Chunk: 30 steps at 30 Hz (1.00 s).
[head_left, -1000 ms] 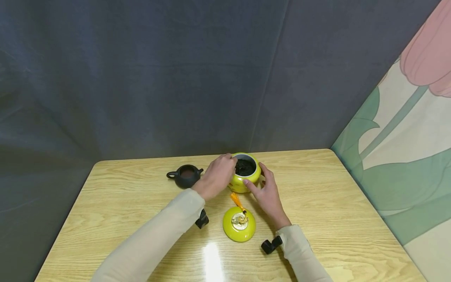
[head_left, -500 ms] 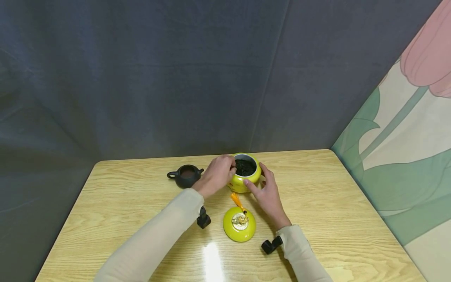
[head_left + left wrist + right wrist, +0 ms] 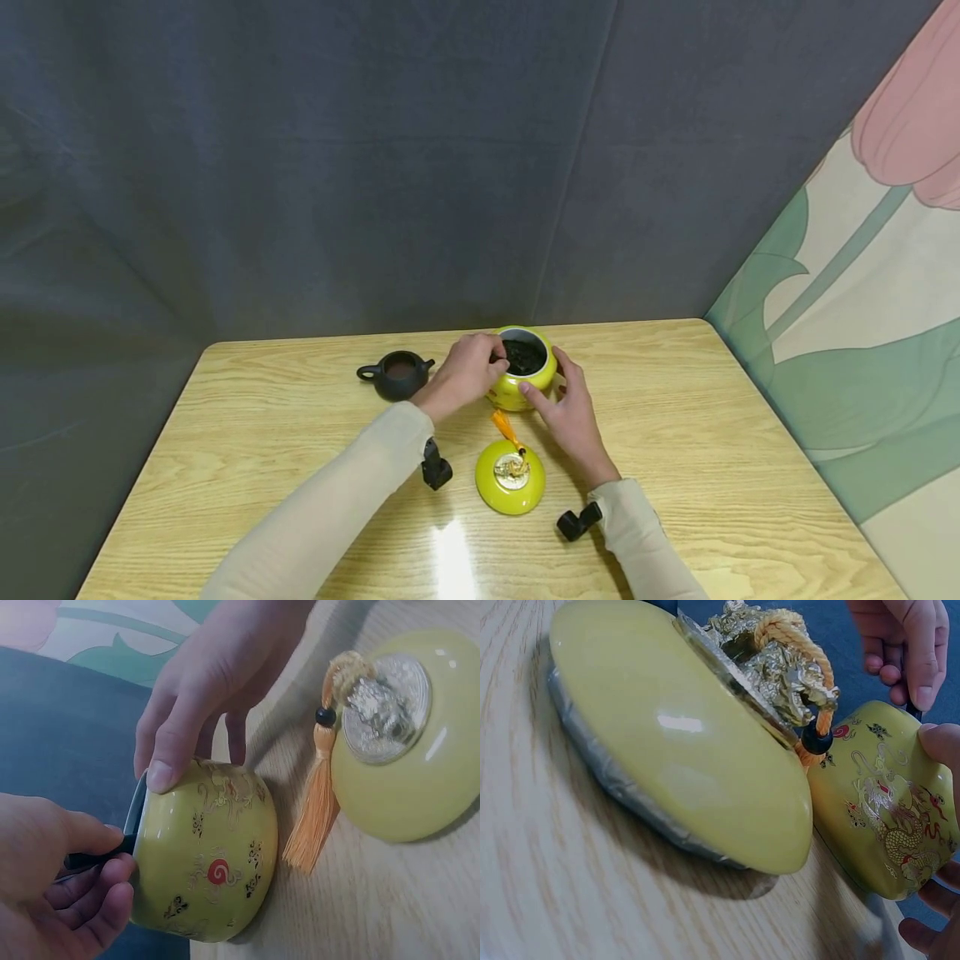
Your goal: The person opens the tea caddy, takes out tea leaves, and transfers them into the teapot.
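Observation:
A yellow tea jar (image 3: 512,396) with dragon decoration stands uncovered towards the back of the table. Dark loose tea leaves (image 3: 527,357) show inside it. My right hand (image 3: 572,421) holds the jar's right side, thumb near the rim and fingers round the far side. At the left rim, my left hand (image 3: 467,368) pinches a slim black handle (image 3: 101,853), seen in the left wrist view. Its other end is hidden in the jar, so the utensil's kind cannot be told. Nearer me lies the yellow lid (image 3: 491,493), with a gold knob and an orange tassel (image 3: 502,424).
Left of the jar sits a small black teapot (image 3: 395,387), lidless, its handle to the left and spout to the right. The wooden table (image 3: 247,467) ends at a dark curtain (image 3: 360,183) behind. A flower-patterned cloth (image 3: 885,350) hangs on the right.
My left hand has shifted slightly to the right at the jar's rim and its wrist has turned a little. The right hand, jar, lid and teapot stay practically where they were.

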Tool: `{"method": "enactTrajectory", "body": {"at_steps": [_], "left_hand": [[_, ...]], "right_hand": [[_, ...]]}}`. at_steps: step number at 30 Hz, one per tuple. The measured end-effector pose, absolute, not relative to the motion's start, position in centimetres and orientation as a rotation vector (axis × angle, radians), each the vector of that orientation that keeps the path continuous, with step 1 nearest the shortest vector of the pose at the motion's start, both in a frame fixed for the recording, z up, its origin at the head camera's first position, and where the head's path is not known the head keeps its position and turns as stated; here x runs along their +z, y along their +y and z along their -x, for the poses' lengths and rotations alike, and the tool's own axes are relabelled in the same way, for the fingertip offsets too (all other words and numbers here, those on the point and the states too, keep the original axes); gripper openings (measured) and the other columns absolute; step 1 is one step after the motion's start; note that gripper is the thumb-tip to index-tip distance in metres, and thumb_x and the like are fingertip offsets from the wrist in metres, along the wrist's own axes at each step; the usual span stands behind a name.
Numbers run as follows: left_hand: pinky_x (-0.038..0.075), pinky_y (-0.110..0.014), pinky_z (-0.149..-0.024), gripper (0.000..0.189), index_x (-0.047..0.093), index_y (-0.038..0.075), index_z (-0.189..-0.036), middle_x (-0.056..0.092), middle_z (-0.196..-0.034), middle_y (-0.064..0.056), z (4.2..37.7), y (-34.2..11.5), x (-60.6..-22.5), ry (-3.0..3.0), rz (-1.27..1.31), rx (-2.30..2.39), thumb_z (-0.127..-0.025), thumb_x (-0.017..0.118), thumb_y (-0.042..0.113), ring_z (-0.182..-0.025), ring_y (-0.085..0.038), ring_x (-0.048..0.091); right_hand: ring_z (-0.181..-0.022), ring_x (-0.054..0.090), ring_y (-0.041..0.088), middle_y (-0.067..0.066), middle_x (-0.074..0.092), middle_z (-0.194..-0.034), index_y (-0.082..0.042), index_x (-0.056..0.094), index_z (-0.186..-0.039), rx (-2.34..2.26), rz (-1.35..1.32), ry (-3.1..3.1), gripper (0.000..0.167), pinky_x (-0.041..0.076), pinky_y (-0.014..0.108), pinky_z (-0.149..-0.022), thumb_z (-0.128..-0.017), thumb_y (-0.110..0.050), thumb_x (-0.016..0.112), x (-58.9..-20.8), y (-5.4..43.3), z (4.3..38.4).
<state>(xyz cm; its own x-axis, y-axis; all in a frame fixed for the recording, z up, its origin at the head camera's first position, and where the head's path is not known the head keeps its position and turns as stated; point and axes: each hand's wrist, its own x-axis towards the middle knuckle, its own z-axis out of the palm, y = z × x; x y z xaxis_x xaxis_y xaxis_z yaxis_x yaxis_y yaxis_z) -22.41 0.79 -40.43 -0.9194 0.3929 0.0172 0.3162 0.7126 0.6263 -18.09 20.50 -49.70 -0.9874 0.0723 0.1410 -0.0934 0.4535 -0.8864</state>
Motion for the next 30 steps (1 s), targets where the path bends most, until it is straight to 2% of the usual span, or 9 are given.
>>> {"method": "enactTrajectory", "body": {"at_steps": [14, 26, 30], "left_hand": [[0.054, -0.03, -0.078, 0.013, 0.079, 0.01, -0.109, 0.077, -0.108, -0.007, 22.7, 0.2, -40.9, 2.732, -0.5, 1.155, -0.103, 0.072, 0.019, -0.089, -0.018, 0.064], [0.05, -0.028, -0.075, 0.01, 0.08, 0.012, -0.104, 0.078, -0.106, -0.005, 22.7, -0.6, -41.2, 2.706, -0.446, 1.256, -0.103, 0.071, 0.017, -0.087, -0.017, 0.063], [0.052, -0.03, -0.077, 0.01, 0.08, 0.011, -0.104, 0.077, -0.106, -0.006, 22.7, -1.1, -41.2, 2.73, -0.424, 1.273, -0.103, 0.072, 0.017, -0.089, -0.017, 0.064]], "right_hand": [[-0.152, 0.042, 0.038, 0.016, 0.038, -0.165, -0.015, 0.029, -0.168, 1.547, 0.009, -2.562, 0.09, 0.041, 0.061, -0.122, -0.098, -0.041, 0.078, -49.5, 20.4, 18.1], [-0.152, 0.042, 0.037, 0.016, 0.037, -0.166, -0.014, 0.028, -0.168, 1.562, 0.005, -2.563, 0.09, 0.041, 0.06, -0.122, -0.098, -0.041, 0.078, -49.3, 20.5, 18.1], [-0.152, 0.041, 0.037, 0.017, 0.037, -0.165, -0.014, 0.028, -0.168, 1.568, 0.003, -2.564, 0.09, 0.041, 0.06, -0.122, -0.098, -0.041, 0.078, -49.3, 20.4, 18.0]]}}
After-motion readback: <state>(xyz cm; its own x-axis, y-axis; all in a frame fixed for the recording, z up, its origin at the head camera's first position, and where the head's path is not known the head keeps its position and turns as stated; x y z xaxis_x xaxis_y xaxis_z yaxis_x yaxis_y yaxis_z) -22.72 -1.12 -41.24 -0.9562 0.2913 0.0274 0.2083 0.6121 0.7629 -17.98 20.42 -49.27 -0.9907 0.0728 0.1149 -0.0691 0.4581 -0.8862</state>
